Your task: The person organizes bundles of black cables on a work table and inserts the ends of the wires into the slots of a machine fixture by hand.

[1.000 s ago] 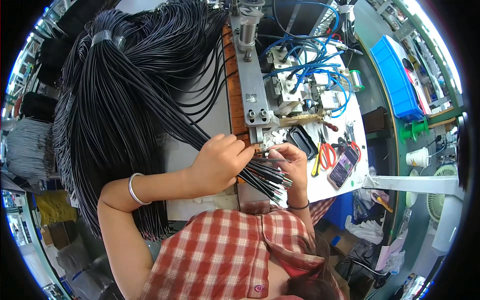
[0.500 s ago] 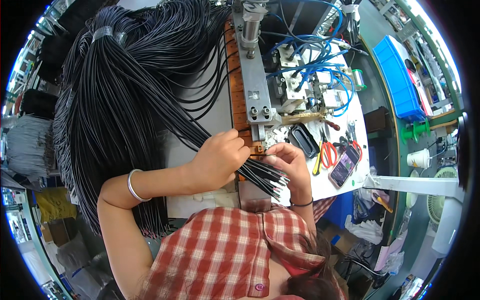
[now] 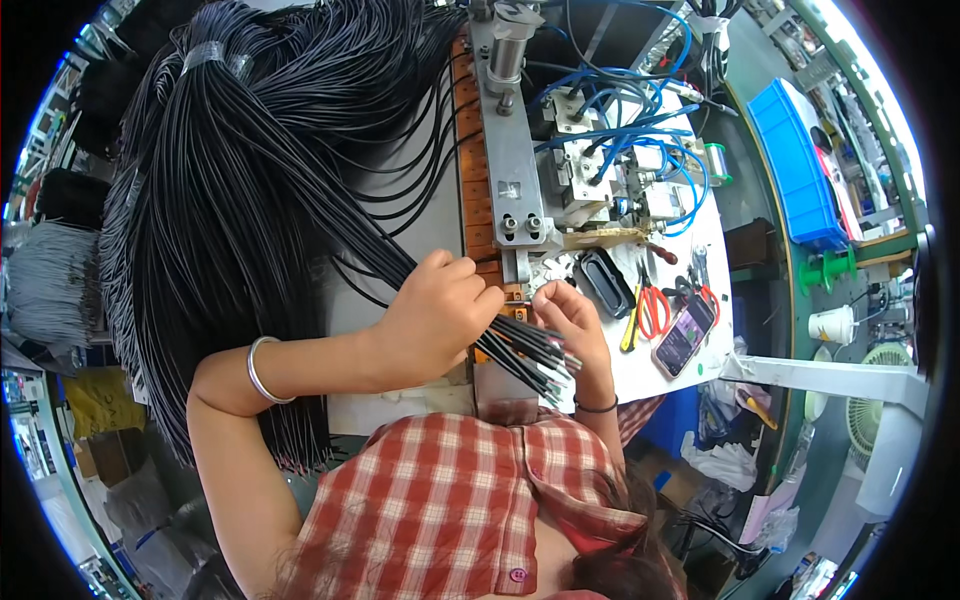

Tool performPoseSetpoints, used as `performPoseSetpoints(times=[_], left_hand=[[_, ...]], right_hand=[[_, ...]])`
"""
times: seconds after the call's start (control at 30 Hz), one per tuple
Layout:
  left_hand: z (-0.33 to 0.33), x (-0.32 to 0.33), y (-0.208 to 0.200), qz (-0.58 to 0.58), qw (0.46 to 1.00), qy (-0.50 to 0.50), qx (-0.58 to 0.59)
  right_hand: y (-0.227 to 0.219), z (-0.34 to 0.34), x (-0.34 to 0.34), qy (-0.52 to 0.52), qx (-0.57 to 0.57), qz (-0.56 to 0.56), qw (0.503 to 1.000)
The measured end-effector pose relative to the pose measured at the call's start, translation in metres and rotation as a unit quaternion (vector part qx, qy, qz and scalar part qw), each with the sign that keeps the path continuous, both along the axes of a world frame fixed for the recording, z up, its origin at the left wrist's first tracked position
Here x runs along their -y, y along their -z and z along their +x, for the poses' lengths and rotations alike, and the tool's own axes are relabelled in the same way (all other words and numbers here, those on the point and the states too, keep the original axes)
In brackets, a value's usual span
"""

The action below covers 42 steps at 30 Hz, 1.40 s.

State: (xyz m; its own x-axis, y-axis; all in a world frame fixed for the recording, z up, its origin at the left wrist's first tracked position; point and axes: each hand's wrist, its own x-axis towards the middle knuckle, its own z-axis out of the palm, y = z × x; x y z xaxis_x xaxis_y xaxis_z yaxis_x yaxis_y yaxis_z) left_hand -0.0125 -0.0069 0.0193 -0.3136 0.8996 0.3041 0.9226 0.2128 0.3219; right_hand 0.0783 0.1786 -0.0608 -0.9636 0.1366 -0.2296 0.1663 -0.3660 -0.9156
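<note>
My left hand (image 3: pixel 447 312) is closed around a bundle of black cables (image 3: pixel 375 255). The stripped, pale cable ends (image 3: pixel 545 372) fan out below and to the right of that fist. Close beside it, my right hand (image 3: pixel 577 325) has its thumb and forefinger bent together at an orange block (image 3: pixel 515 296) under the metal press arm (image 3: pixel 512 170). Whatever the right fingertips hold is too small to make out. Upper left, a huge mass of black cables (image 3: pixel 225 200) hangs over the bench.
A row of orange blocks (image 3: pixel 475 190) runs along the press. Blue air hoses (image 3: pixel 640 130) loop over metal valves at the right. Nearby lie a black tray (image 3: pixel 607 282), red-handled scissors (image 3: pixel 653 312), a yellow cutter (image 3: pixel 630 330) and a phone (image 3: pixel 685 336). A blue bin (image 3: pixel 798 165) stands beyond.
My right fingers have curled and shifted slightly upward at the orange block. The left fist keeps its grip on the bundle, with its knuckles a little higher.
</note>
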Motion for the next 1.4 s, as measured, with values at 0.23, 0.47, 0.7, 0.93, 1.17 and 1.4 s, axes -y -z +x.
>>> performPoseSetpoints(times=[0.23,0.47,0.7,0.93,1.17,1.4], left_hand=[[0.0,0.002,0.015,-0.027,0.999,0.033,-0.029],[0.003,0.002,0.007,-0.033,0.999,0.01,-0.005],[0.001,0.004,0.005,-0.008,1.0,0.019,0.018],[0.002,0.002,0.005,-0.011,1.0,-0.009,-0.005],[0.004,0.0,0.004,-0.029,0.999,-0.018,0.004],[0.002,-0.001,0.007,0.032,0.999,0.031,-0.015]], right_hand=[[-0.019,0.002,-0.001,-0.003,0.067,0.069,0.995],[-0.019,0.009,0.002,0.041,-0.037,0.054,0.997],[-0.019,0.009,0.008,0.092,-0.054,0.069,0.992],[-0.026,0.012,-0.001,0.02,-0.039,-0.034,0.998],[-0.023,0.008,-0.001,0.037,-0.031,0.032,0.998],[-0.008,0.005,-0.002,0.044,-0.024,0.043,0.998]])
